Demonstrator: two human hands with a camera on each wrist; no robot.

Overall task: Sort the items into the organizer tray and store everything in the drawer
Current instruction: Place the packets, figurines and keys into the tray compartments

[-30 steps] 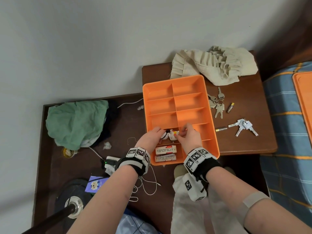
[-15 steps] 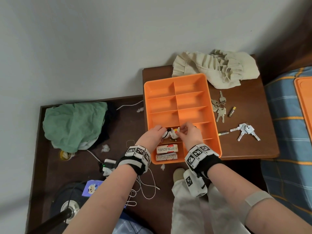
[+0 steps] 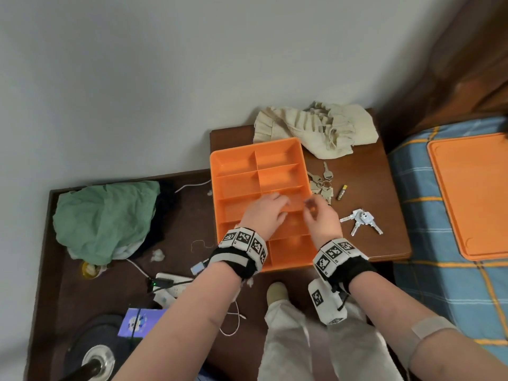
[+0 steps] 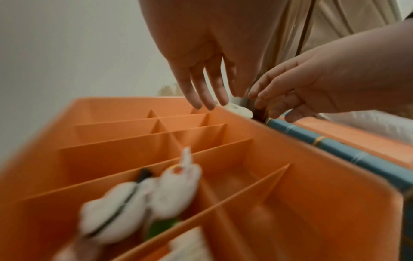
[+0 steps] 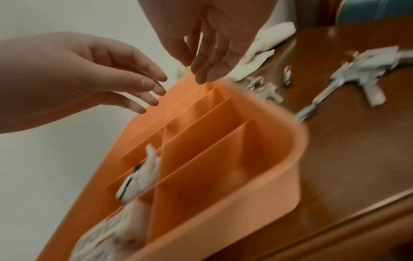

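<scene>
Since a second ago both hands have lifted off the white plush charms (image 4: 143,196), which lie in the organizer tray (image 3: 233,160) on the tabletop (image 3: 357,171), second row from 6 o'clock. Left hand (image 3: 265,215) and right hand (image 3: 320,218) hover above the tray, fingers (image 4: 201,88) loosely spread, holding nothing. No writing is legible. Keys (image 3: 361,220) lie at 3 o'clock of the tray

The organizer tray (image 3: 233,163) is plain orange on a dark reddish-brown worktop (image 3: 365,193), with silver keys (image 3: 361,220) and a cream pleated cloth (image 3: 316,127). The bed cover (image 3: 428,276) is blue plaid with orange-yellow lines; a crumpled green cloth (image 3: 104,218) lies left.
</scene>
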